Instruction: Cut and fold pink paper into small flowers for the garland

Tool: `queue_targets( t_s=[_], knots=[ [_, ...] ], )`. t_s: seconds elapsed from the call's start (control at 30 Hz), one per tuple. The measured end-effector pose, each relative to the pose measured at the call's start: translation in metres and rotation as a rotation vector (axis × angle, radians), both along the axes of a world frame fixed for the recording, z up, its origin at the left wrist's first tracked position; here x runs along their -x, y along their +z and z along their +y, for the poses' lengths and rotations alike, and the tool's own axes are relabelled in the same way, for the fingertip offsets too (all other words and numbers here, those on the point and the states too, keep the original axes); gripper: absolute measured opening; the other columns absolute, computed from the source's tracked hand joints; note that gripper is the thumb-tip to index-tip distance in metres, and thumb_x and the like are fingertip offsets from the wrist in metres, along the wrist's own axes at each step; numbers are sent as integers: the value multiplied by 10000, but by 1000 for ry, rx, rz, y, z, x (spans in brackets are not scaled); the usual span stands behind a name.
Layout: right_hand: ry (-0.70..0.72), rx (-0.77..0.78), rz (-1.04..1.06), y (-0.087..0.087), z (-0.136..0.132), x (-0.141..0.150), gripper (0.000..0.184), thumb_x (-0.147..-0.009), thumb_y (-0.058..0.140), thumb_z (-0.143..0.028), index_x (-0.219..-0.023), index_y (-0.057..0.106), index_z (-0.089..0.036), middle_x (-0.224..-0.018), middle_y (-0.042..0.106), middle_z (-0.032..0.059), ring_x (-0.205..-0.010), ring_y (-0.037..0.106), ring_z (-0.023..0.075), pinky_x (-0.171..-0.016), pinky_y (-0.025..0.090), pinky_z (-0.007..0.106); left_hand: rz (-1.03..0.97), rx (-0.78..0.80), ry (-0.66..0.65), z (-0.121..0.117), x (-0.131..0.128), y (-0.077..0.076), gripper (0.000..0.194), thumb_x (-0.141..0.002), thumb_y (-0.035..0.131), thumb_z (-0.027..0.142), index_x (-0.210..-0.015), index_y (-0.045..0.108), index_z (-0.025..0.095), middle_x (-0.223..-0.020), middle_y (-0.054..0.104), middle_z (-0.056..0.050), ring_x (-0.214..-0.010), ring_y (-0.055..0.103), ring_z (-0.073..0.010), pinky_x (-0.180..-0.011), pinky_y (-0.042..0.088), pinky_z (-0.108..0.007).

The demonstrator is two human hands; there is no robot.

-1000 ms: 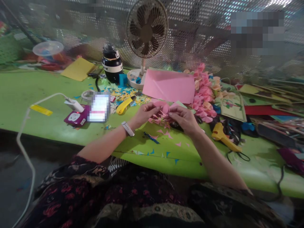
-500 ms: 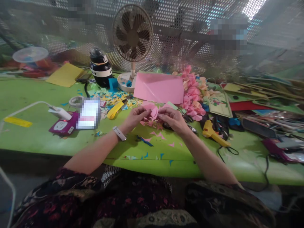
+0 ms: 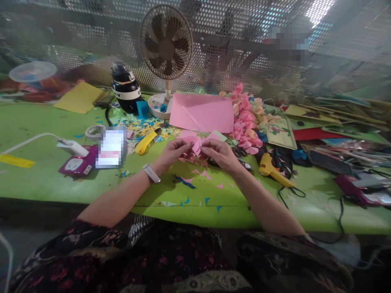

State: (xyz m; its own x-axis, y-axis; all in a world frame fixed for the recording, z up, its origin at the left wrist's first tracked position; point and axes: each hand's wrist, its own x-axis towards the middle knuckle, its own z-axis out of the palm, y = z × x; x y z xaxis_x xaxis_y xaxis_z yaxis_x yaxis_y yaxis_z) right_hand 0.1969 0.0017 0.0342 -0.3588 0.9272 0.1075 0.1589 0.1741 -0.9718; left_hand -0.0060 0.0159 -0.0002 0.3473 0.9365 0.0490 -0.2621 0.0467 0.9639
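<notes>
Between my two hands is a small cut piece of pink paper (image 3: 196, 145), pinched from both sides just above the table. My left hand (image 3: 176, 154) grips its left edge between thumb and fingertips. On the other edge, the thumb and forefinger of my right hand (image 3: 220, 154) are closed. Pink paper scraps (image 3: 204, 175) lie on the green table (image 3: 232, 215) below the hands. Behind them rests a large pink sheet (image 3: 201, 113), and a heap of pink paper petals (image 3: 244, 120) stands to its right.
A desk fan (image 3: 166, 49) and a black bottle (image 3: 126, 91) stand at the back. A yellow cutter (image 3: 147, 141), a lit phone (image 3: 110, 148) and a purple power socket (image 3: 77, 162) lie left. At right are a yellow glue gun (image 3: 273, 169) with its cord and stacked papers (image 3: 317, 135).
The pink paper between my fingertips has turned a little and shows a different, more folded-looking outline. Both hands keep nearly the same place; the whole view has shifted slightly.
</notes>
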Motion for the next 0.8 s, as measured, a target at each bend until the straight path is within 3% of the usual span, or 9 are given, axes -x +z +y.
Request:
queue_targets(
  t_s=[0.43,0.6,0.8],
  knots=[
    [-1,33,-41,5,-4,7,153,-779,703,-284,-867,685,-160,-784,720,19,-650,660,126,-593,543,251,13,-33,-18,-2,0,2,384,-763,807,499,-833,691,139,-727,710,-14,-631,652,-103,-656,543,-254],
    [-37,-8,-57,8,-11,10,206,-786,708,-314,-922,670,-163,-817,731,34,-671,669,141,-591,549,265,15,-73,-35,-6,0,5,392,-749,813,507,-818,704,137,-696,685,-6,-609,624,-90,-628,519,-235],
    [12,102,44,12,-10,9,267,-767,734,-340,-951,632,-174,-791,682,-8,-584,612,96,-511,484,218,88,-168,-51,-10,1,11,357,-784,789,490,-818,701,146,-712,695,-16,-622,624,-104,-633,522,-252]
  ],
)
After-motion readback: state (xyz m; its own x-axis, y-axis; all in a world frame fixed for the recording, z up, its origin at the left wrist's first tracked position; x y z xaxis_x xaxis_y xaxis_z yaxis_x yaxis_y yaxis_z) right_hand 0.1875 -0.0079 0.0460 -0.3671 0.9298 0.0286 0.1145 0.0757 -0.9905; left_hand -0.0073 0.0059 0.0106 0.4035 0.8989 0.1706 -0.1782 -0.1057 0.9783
